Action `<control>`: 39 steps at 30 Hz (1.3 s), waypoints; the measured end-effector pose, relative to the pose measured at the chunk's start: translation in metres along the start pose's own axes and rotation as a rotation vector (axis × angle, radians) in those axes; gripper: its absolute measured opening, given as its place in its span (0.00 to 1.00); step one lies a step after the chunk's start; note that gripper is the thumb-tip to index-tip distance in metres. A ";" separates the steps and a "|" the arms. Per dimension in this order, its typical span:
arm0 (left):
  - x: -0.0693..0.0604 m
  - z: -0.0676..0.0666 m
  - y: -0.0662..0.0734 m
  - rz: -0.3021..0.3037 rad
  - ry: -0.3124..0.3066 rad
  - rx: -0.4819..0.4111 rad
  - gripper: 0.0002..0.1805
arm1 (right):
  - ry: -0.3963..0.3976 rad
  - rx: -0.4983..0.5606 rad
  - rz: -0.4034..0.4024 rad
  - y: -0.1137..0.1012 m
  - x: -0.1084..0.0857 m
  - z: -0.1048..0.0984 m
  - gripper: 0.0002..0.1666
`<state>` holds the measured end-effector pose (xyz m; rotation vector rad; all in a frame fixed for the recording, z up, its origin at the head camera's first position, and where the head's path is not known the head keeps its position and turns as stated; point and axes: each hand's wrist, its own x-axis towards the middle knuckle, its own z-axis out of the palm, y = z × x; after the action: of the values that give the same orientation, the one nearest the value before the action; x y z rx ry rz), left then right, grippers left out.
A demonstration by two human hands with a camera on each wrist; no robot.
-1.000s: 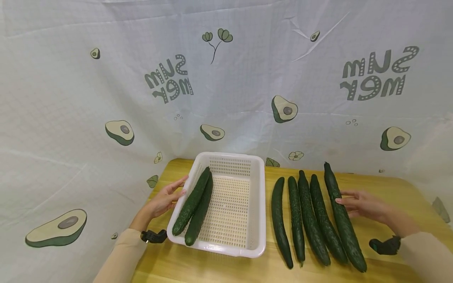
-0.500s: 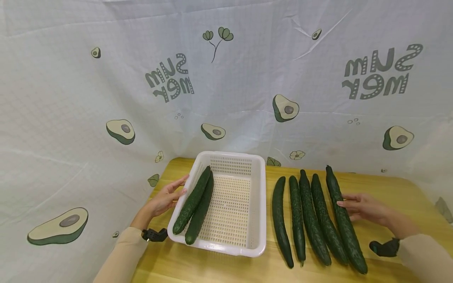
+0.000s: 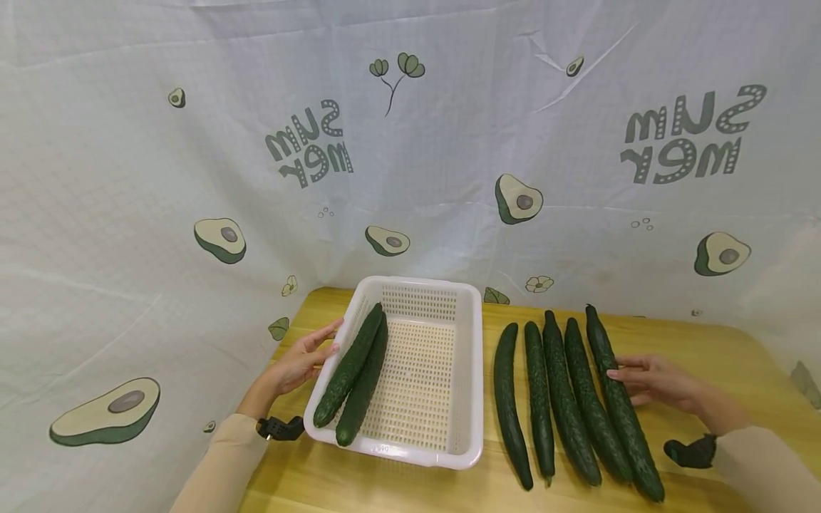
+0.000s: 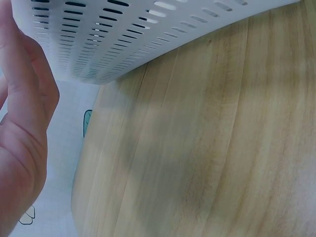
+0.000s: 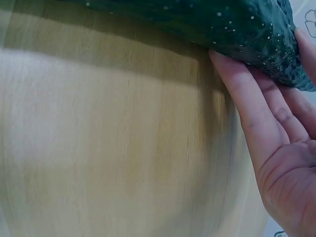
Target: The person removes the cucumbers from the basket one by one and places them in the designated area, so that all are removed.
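At the right end of a row of dark green cucumbers, my right hand point(image 3: 657, 383) holds the outermost cucumber point(image 3: 621, 399). The thumb lies on its upper side, while the fingers point(image 5: 252, 103) reach against its lower side in the right wrist view. This cucumber's near end lies against the neighbouring cucumber point(image 3: 593, 406). My left hand point(image 3: 298, 367) touches the left rim of a white plastic basket point(image 3: 476, 370) from outside, with thumb and fingers extended. Inside the basket, two cucumbers point(image 3: 349, 370) lie side by side along the left wall.
Three more cucumbers lie roughly parallel between the basket and the held one, among them a curved cucumber point(image 3: 509, 406) nearest the basket. All rest on a yellowish wooden table point(image 3: 705, 349). A white printed cloth point(image 3: 423, 142) hangs behind the table.
The far end of the held cucumber has shifted slightly toward me and leftward, with my right hand still at it. My left hand and the basket stay almost in place.
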<state>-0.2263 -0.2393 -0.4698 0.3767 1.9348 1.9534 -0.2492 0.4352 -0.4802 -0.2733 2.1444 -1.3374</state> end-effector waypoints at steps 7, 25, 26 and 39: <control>-0.001 0.000 0.001 0.001 -0.001 -0.008 0.35 | 0.018 0.018 0.010 -0.001 0.002 0.002 0.47; 0.000 0.000 0.001 -0.005 0.008 0.001 0.34 | 0.091 -0.042 -0.013 -0.010 0.001 0.007 0.44; 0.000 0.000 0.001 -0.006 0.009 0.003 0.34 | 0.097 -0.041 -0.006 -0.011 0.001 0.008 0.44; 0.000 -0.001 0.000 -0.004 0.007 0.009 0.34 | 0.124 -0.052 0.003 -0.010 0.000 0.009 0.44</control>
<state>-0.2268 -0.2403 -0.4701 0.3680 1.9478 1.9468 -0.2453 0.4237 -0.4746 -0.2123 2.2834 -1.3295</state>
